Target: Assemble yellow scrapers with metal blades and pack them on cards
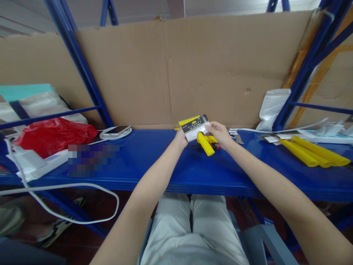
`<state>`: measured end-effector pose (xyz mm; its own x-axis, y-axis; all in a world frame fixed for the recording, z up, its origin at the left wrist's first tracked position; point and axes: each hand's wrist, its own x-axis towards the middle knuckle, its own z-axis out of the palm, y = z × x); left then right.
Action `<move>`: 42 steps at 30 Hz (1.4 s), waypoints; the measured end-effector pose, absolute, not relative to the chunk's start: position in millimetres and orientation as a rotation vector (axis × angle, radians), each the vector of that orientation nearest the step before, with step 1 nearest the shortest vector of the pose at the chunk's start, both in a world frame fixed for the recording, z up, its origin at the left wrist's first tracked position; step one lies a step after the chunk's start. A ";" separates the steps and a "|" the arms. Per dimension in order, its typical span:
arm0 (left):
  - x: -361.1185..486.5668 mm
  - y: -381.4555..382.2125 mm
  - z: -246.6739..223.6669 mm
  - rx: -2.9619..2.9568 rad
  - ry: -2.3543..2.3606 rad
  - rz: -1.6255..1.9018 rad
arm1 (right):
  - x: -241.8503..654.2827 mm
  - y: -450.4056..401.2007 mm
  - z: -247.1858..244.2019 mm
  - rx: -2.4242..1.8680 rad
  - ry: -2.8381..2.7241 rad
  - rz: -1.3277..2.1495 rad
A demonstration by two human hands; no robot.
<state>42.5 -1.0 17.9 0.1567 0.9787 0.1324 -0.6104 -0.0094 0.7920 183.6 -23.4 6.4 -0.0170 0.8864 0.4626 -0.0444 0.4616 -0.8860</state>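
Note:
A black-and-white printed packaging card is held above the blue bench, tilted. A thick yellow handle sticks out from its lower edge toward me; whatever blade or head it has is hidden by the card. My left hand grips the card's left end. At the right end, my right hand pinches the card beside the handle. Another yellow piece and something dark and red show partly behind the handle, too covered to name. A yellow strip shows behind the card.
Three yellow-handled tools lie on the bench at right, near a white pouch. At left are a red plastic bag, a phone with a coiled white cable and a power strip. Cardboard walls the back.

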 end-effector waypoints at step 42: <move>51.1 -6.6 0.5 0.974 0.953 1.438 | 211.8 2.7 -8.8 -1.191 -1.648 0.132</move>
<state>51.1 -6.6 0.5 -0.0606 0.9965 0.0577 -0.3347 -0.0747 0.9394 211.8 2.7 -8.8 0.0452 0.7431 0.6676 0.6276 0.4988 -0.5977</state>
